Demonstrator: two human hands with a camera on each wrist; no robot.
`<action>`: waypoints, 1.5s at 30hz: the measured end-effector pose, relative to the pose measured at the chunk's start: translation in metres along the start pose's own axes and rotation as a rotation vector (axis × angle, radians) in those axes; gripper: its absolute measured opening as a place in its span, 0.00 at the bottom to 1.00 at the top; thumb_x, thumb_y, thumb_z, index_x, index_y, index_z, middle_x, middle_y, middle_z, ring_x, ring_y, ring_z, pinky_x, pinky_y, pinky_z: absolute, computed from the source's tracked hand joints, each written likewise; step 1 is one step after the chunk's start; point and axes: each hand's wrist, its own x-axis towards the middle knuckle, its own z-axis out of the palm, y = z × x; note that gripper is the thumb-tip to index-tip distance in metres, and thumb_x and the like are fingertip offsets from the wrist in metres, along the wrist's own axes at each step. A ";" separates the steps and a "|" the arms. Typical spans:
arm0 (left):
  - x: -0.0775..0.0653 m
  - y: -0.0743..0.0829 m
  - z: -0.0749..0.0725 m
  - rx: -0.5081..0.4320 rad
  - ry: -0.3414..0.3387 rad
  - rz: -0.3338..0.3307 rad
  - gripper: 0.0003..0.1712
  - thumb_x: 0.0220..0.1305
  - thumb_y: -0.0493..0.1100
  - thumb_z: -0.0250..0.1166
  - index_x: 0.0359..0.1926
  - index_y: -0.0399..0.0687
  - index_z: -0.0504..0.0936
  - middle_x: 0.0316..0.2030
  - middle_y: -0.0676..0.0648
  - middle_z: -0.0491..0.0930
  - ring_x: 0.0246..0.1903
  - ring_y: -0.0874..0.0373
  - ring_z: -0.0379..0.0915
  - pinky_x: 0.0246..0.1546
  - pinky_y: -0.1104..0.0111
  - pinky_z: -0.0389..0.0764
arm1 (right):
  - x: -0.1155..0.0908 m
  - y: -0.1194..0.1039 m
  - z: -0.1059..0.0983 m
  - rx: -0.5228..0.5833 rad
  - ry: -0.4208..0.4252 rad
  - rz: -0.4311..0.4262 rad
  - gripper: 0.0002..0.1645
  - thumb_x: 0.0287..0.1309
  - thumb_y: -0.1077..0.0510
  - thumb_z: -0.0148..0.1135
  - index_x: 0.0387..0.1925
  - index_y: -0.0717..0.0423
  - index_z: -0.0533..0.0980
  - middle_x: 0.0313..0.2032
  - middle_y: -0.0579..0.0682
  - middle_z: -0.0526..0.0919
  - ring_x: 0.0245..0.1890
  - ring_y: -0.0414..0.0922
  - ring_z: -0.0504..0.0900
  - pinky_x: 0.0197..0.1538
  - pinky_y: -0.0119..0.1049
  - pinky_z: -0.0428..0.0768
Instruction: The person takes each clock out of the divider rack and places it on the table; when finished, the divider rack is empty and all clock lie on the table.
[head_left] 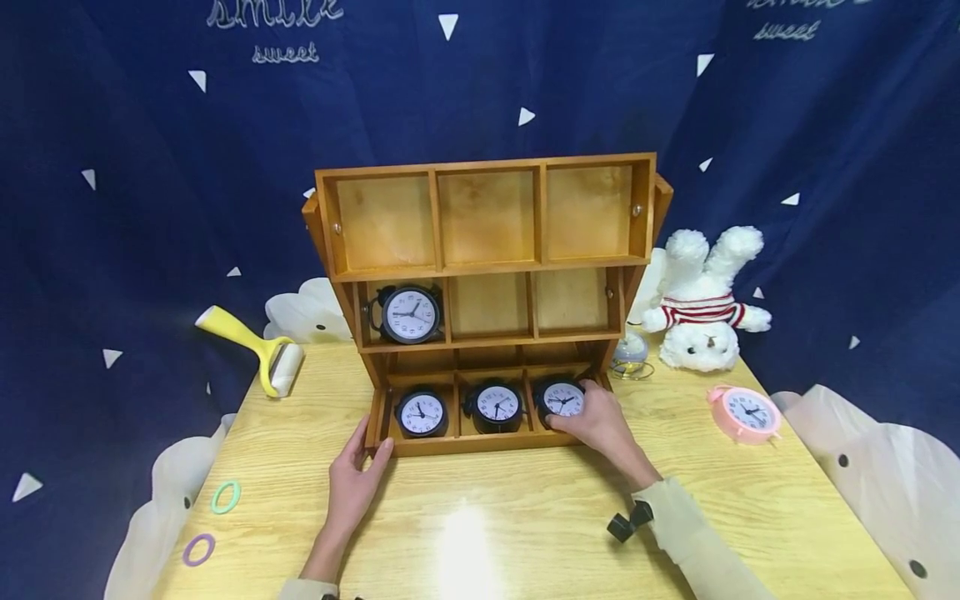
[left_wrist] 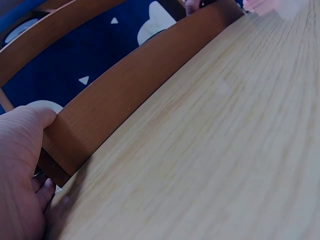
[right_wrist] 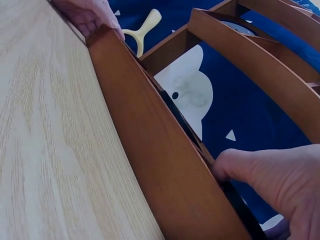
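A three-tier wooden shelf [head_left: 487,271] with divided compartments stands on the table. My right hand [head_left: 597,417] grips a black alarm clock [head_left: 561,399] in the bottom right compartment, thumb at the front and fingers over its right side. My left hand [head_left: 357,483] holds the shelf's front left corner; in the left wrist view its thumb lies at the top of the front board [left_wrist: 110,100]. One black alarm clock [head_left: 422,414] sits in the bottom left compartment, another black clock [head_left: 495,405] in the bottom middle. A third black clock [head_left: 410,314] stands in the middle tier's left compartment.
A pink alarm clock [head_left: 746,412] lies on the right of the table. Behind it are a white plush rabbit [head_left: 702,304] and a small glass-like item [head_left: 631,354]. At left lie a yellow-handled lint roller [head_left: 262,350], a green ring [head_left: 217,506] and a purple ring [head_left: 187,557].
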 end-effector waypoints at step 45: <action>-0.001 0.001 0.000 -0.011 -0.007 0.015 0.38 0.71 0.41 0.70 0.77 0.39 0.66 0.72 0.34 0.68 0.71 0.43 0.67 0.64 0.81 0.68 | -0.038 0.025 -0.047 0.120 0.302 -0.011 0.50 0.43 0.48 0.84 0.64 0.64 0.72 0.53 0.67 0.84 0.51 0.63 0.83 0.53 0.59 0.82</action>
